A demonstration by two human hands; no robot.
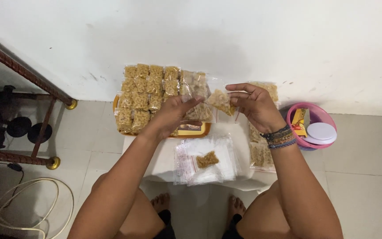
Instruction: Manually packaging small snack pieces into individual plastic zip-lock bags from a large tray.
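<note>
My left hand [173, 113] and my right hand [253, 104] together hold a small clear bag of brown snack pieces [220, 101] above a low white stool [164, 161]. Each hand pinches one end of the bag. Below them lies a pile of empty clear zip bags [200, 168] with a loose clump of the snack [207, 159] on top. An orange tray [191, 131] behind my left hand carries several filled snack bags [144, 93] in rows. My right wrist wears beaded bracelets [280, 137].
A pink bowl [321, 114] with a white lid and a yellow packet stands at the right by the wall. More filled bags [261, 155] lie under my right forearm. A dark wooden furniture frame [27, 75] and white cable [18, 206] are at the left. My bare feet show below.
</note>
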